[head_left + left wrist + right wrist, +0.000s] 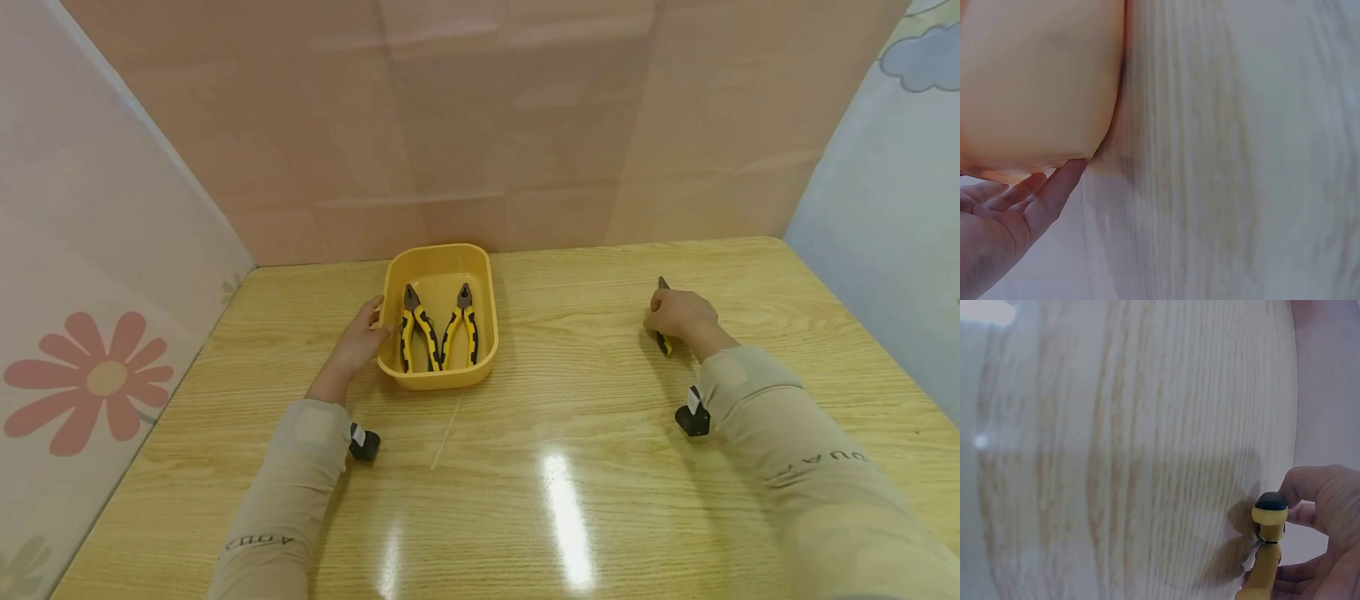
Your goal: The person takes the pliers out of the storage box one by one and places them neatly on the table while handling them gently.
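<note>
A yellow plastic tray (442, 381) stands towards the back of the table, left of centre. Two pairs of pliers with yellow and black handles lie inside it, one pair (410, 298) on the left and another (465, 296) on the right, heads towards the back. My left hand (356, 342) touches the tray's left side, its extended fingers (1063, 187) against the outer wall in the left wrist view. Over the right part of the table, my right hand (682, 315) grips a third pair of pliers (664, 343). Their yellow, dark-tipped handle (1269, 515) shows below the fingers in the right wrist view.
The wood-grain table (570, 367) carries a thin pale strip (446, 433) in front of the tray. A pink wall (517, 125) rises at the table's back edge. Patterned panels stand at the left (45, 275) and right (900, 183).
</note>
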Available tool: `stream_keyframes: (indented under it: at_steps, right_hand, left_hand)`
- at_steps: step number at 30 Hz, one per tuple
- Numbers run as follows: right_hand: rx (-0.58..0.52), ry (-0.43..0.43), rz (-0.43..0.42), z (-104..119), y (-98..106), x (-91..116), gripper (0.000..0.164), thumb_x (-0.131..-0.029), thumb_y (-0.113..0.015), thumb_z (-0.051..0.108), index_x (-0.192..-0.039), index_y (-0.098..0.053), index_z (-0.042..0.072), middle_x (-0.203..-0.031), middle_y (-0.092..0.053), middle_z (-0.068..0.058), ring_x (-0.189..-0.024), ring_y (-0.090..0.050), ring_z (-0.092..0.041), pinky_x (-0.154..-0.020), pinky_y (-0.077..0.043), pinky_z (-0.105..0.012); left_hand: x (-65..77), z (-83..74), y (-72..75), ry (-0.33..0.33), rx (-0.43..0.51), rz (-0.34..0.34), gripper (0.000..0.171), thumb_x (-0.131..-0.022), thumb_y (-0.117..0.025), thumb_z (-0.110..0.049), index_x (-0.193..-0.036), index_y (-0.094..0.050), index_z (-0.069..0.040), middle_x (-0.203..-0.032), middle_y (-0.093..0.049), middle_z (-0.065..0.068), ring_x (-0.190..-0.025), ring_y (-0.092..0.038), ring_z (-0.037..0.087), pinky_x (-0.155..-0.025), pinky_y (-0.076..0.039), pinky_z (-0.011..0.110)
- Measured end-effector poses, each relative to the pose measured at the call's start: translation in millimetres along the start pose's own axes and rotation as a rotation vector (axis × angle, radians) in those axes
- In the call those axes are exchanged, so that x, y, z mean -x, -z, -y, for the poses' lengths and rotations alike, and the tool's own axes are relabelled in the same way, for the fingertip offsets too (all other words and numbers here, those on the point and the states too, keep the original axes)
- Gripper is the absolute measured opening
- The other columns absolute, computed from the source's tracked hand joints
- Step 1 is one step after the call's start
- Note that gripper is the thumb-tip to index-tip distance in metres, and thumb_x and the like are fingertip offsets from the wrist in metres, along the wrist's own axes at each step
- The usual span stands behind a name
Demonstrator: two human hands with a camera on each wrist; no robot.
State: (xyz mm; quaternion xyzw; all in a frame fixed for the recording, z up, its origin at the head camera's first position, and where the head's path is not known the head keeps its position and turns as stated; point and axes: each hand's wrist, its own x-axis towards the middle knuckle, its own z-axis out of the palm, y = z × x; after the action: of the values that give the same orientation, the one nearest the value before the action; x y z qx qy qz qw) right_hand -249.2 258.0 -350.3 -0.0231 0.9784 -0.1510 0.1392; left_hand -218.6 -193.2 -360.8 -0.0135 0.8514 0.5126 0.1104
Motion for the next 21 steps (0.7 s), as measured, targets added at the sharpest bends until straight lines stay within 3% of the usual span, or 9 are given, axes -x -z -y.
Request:
stream_keyframes:
  at_steps: [11, 21]
  right_hand:
    - [-0.026, 0.014, -0.027, -3.1, -3.2, 3.5, 0.013, -0.078, -0.046, 0.018, -0.084, -0.045, 0.006, -0.069, -0.046, -0.01, -0.052, -0.041, -0.019, -0.047, -0.029, -0.028]
    - [-0.014, 0.033, -0.057, -5.9, -8.2, 4.7, 0.03, -0.077, -0.046, 0.019, -0.103, -0.047, 0.003, -0.075, -0.051, -0.016, -0.059, -0.04, -0.027, -0.05, -0.03, -0.032]
  left_hand:
    - [0.4, 0.3, -0.2, 0.01, -0.005, 0.001, 0.057, -0.093, -0.038, -0.015, -0.14, -0.006, -0.016, -0.138, -0.019, 0.017, -0.12, -0.028, 0.034, -0.091, -0.033, 0.045]
    - [1.6, 1.4, -0.1, -0.001, -0.01, -0.005, 0.057, -0.092, -0.038, -0.015, -0.14, -0.006, -0.017, -0.138, -0.02, 0.017, -0.12, -0.028, 0.034, -0.091, -0.033, 0.045]
